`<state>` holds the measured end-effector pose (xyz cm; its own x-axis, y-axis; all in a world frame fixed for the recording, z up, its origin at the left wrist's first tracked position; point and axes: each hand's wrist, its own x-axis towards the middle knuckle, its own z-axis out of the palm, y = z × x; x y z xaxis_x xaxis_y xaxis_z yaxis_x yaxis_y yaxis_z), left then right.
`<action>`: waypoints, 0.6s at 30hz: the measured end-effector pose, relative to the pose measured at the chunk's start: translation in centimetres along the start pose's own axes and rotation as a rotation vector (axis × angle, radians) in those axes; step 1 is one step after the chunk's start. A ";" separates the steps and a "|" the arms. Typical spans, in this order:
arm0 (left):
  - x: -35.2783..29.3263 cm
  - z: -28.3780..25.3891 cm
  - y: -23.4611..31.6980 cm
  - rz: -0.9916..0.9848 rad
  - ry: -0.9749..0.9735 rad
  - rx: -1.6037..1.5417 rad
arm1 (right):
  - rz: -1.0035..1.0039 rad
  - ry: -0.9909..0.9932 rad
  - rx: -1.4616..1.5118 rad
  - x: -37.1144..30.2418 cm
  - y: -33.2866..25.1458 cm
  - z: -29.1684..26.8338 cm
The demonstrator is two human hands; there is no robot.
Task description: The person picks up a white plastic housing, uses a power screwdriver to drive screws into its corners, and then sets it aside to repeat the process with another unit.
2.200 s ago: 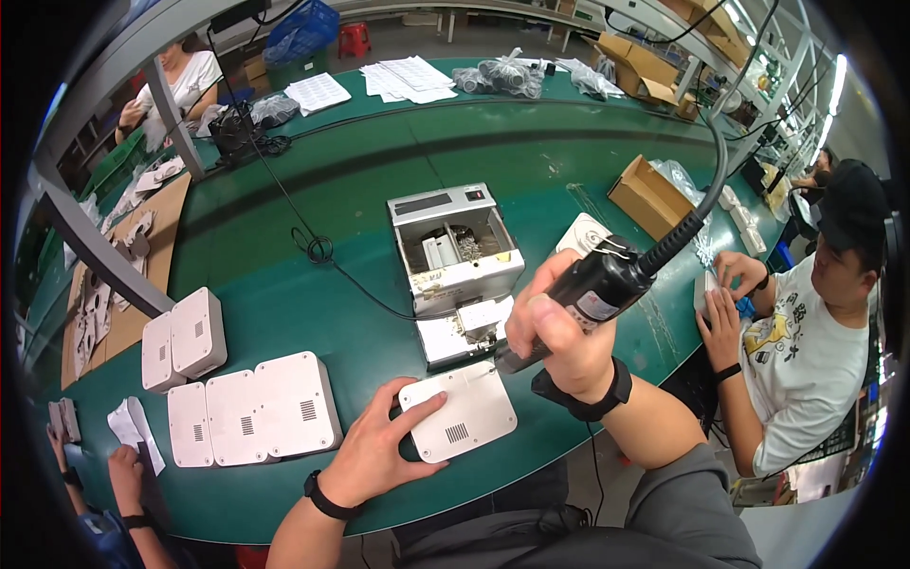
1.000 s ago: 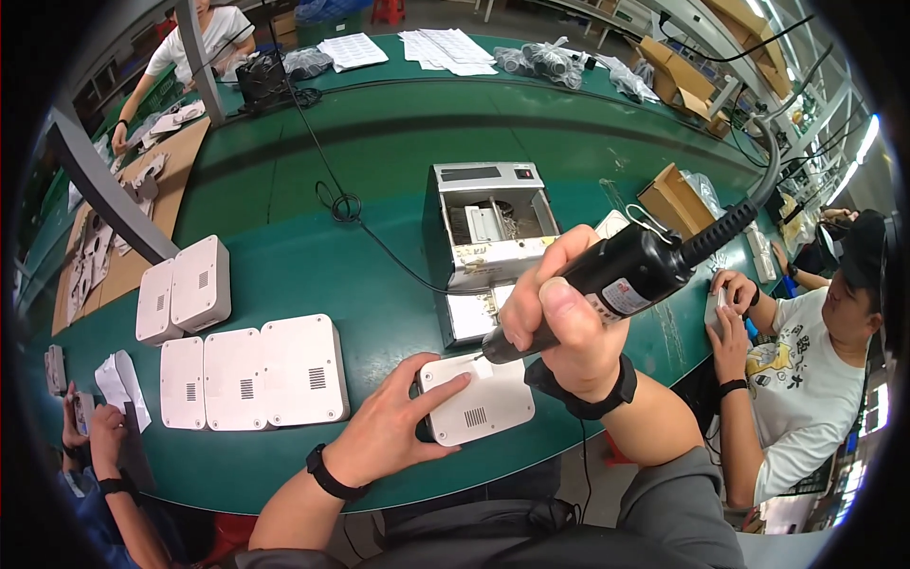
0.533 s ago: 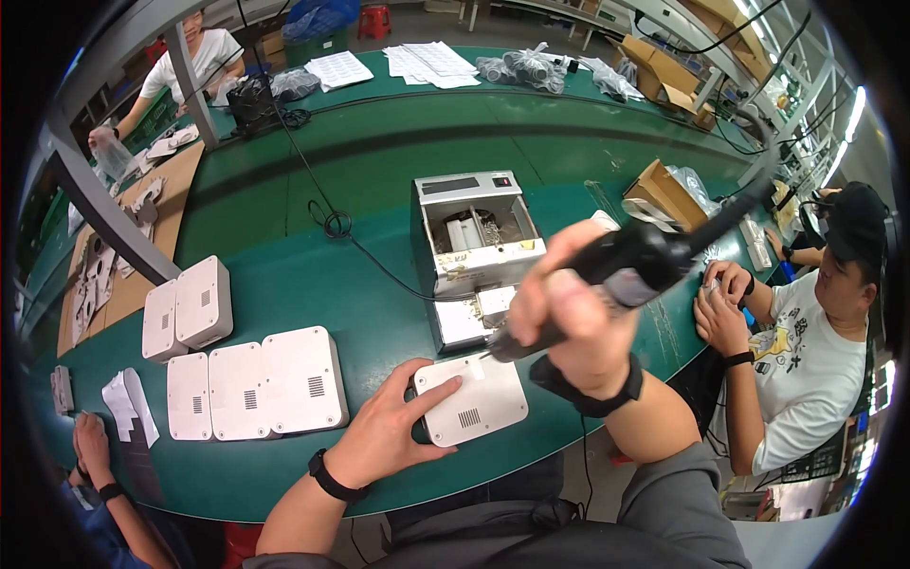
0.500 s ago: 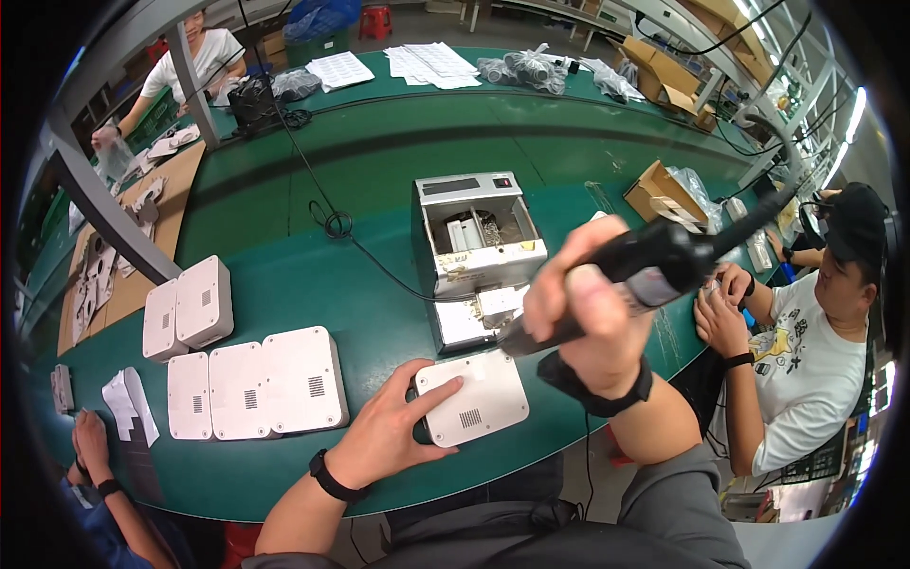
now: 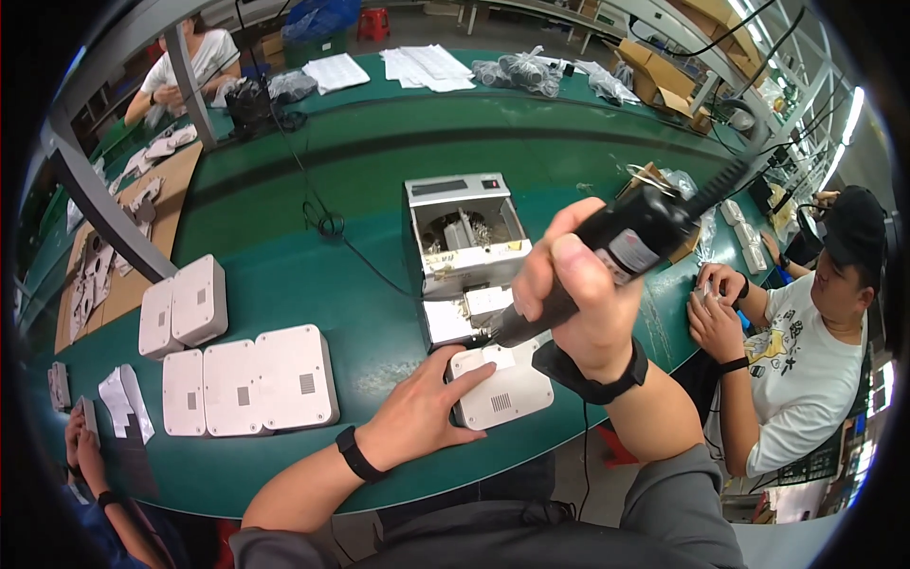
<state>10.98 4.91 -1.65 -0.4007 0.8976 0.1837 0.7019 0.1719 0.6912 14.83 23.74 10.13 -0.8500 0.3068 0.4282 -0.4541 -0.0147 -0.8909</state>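
Observation:
My right hand (image 5: 590, 294) is closed around a black electric screwdriver (image 5: 633, 248), whose cord runs up to the right. Its lower end points down at the gap between the screw feeder (image 5: 464, 270) and a white plastic case (image 5: 502, 403); whether the bit touches either one I cannot tell. My left hand (image 5: 417, 403) grips the case at its left side, index finger across the top and thumb at the near edge. Vent slots show on the case's upper face. Loose screws lie in the feeder's open bin.
Several similar white cases (image 5: 301, 379) stand to the left. A cable (image 5: 365, 258) trails to the feeder. Paper sheets (image 5: 427, 68) and bagged parts (image 5: 519, 72) lie along the far side. Co-workers sit at right and lower left; another is at the far left beside cardboard (image 5: 175, 204).
My left hand and the case have shifted right and slightly up, toward the feeder. The screwdriver's lower end has moved a little left. The far-left person has drawn an outstretched arm in.

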 end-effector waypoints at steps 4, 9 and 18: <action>0.0 0.1 0.0 0.029 0.033 0.007 | 0.052 -0.024 0.089 -1.4 -0.6 0.9; 0.1 0.2 -0.2 0.037 0.038 -0.029 | 0.038 -0.079 0.091 -1.5 0.3 1.5; 0.0 0.4 -0.6 0.055 0.065 -0.074 | 0.057 -0.126 -0.024 -2.0 2.3 1.8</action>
<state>10.80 5.01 -2.32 -0.4016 0.8764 0.2658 0.6791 0.0904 0.7284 15.02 21.35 7.44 -0.9018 0.1844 0.3909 -0.3988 -0.0060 -0.9170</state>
